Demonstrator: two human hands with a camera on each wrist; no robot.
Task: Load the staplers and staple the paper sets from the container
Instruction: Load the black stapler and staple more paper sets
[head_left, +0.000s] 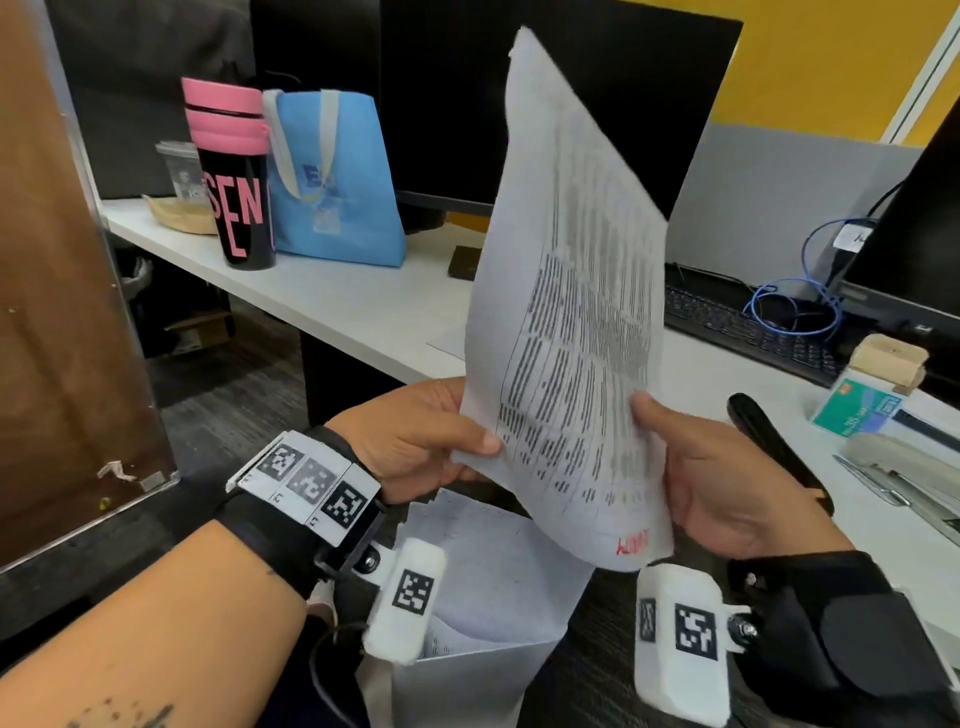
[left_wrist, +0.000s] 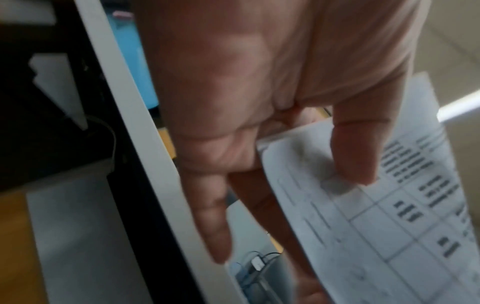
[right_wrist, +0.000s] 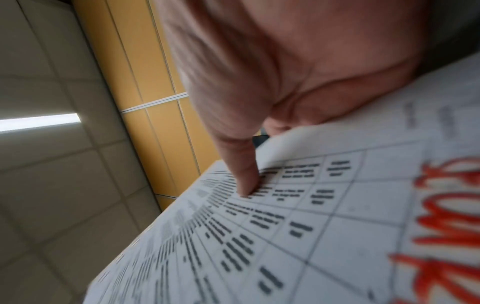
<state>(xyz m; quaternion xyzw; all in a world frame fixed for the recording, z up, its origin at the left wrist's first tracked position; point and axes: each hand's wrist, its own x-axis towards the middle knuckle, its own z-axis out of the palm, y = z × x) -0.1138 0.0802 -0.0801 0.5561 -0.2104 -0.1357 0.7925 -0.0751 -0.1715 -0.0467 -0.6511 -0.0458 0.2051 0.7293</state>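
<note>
Matt white printed paper set (head_left: 566, 332), smooth matt white desk (head_left: 332, 301), blue cloth tote bag (head_left: 337, 182), glossy black plastic tumbler (head_left: 241, 208)

Black tumbler (head_left: 236, 176) with pink lid on white desk (head_left: 332, 296), far left. Blue tote bag (head_left: 337, 179) just right of tumbler, touching. Dark monitor (head_left: 545, 98) behind bag. Black keyboard (head_left: 748, 327) and blue cable (head_left: 810, 291) far right of tumbler.
</note>
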